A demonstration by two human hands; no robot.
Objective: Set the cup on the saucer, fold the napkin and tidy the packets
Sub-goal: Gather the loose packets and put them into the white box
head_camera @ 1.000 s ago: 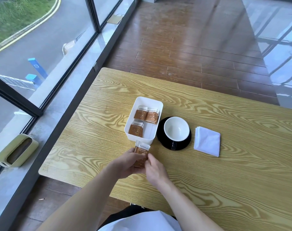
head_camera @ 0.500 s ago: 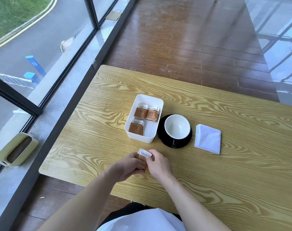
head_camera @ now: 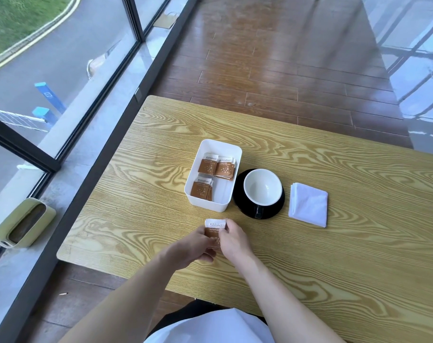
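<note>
Both hands meet over the near edge of a wooden bench (head_camera: 334, 243), pinching one brown-and-white packet (head_camera: 214, 229) between them. The left hand (head_camera: 193, 246) has a grip closed on its left side; the right hand (head_camera: 235, 240) has a grip closed on its right edge. Both forearms reach in from below. Beyond, a white tray (head_camera: 231, 194) holds more packets (head_camera: 216, 168), beside a cup (head_camera: 262, 189) on a black saucer (head_camera: 240, 201) and a folded napkin (head_camera: 308, 204).

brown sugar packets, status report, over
Left hand and right hand both pinching last brown-and-white packets near white plastic tray. White cup on black saucer, white napkin folded. Nothing in the way.
</note>
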